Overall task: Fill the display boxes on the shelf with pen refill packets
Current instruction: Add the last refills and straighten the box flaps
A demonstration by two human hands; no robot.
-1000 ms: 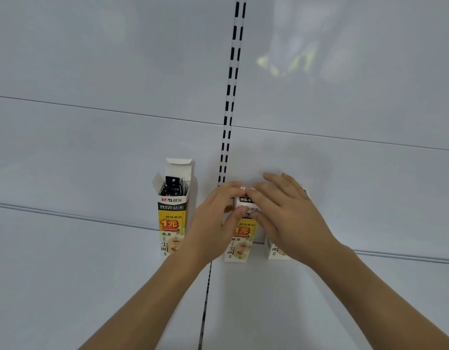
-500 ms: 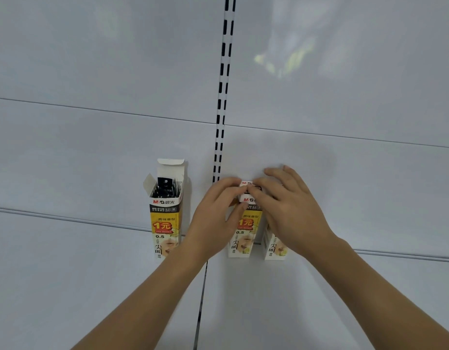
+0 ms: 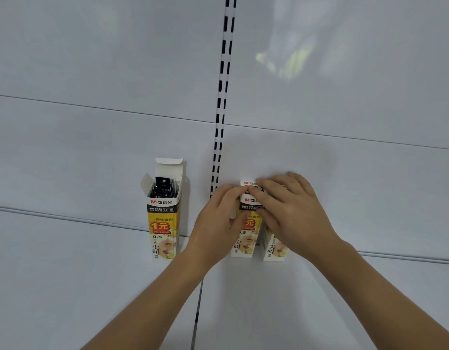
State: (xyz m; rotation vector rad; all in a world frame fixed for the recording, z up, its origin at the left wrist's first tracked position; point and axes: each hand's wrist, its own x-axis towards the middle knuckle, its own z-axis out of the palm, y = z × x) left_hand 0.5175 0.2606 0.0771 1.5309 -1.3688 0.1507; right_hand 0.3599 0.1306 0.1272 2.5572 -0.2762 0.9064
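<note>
From your head camera you are looking at a white shelf (image 3: 92, 286) with a white back panel and a slotted upright (image 3: 222, 109) running up the middle.

Three tall yellow-and-white display boxes stand upright on the shelf against the back panel. The left display box (image 3: 164, 223), at about 9 o'clock from your hands and well apart from them, has its top flaps open, and dark pen refill packets (image 3: 164, 185) stand inside it, their tops reaching just above the front lip.

The middle display box (image 3: 246, 238) sits just right of the upright's line. Your left hand (image 3: 216, 231) comes in from 7 o'clock and has its fingers and thumb curled round the upper left side of this box. Your right hand (image 3: 291, 210) comes in from 4 o'clock, with its fingers bent over the top of the same box and pinching a white packet (image 3: 248, 184) with red print right at the opening. Whether anything else is inside the middle box you cannot tell, since both hands cover its top.

The right display box (image 3: 274, 250) stands touching or just beside the middle one, at 3 o'clock from it. Your right hand hides its upper half, so its contents cannot be seen.
</note>
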